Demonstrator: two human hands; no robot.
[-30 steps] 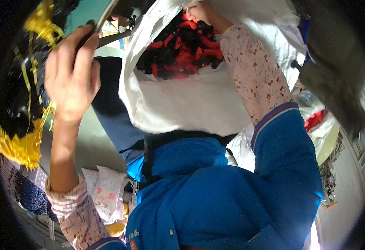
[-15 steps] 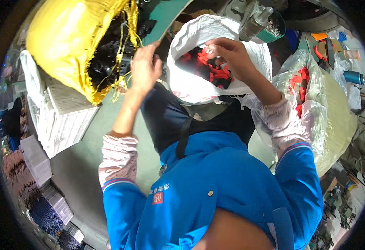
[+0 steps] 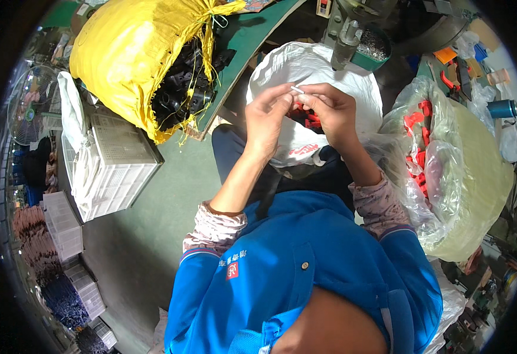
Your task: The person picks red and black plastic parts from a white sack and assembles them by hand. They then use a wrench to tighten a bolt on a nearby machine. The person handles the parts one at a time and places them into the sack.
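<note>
My left hand (image 3: 267,121) and my right hand (image 3: 334,112) meet fingertip to fingertip over the mouth of a white woven sack (image 3: 359,91). Between the pinched fingers of both is a small white stick-like piece (image 3: 297,89), too small to make out its exact kind. Below the hands, red plastic parts (image 3: 311,121) lie inside the sack, partly hidden by my fingers. Both hands are closed, thumbs against forefingers.
A yellow woven sack (image 3: 123,59) of black plastic parts (image 3: 179,97) lies on a green table (image 3: 246,41) at left. White crates (image 3: 123,171) stand below it. At right is a plastic-lined sack (image 3: 477,177) with red parts; a metal machine part (image 3: 346,47) stands beyond the white sack.
My left hand has left the yellow sack's edge and moved right to meet my right hand. Both now pinch at the small white piece over the white sack.
</note>
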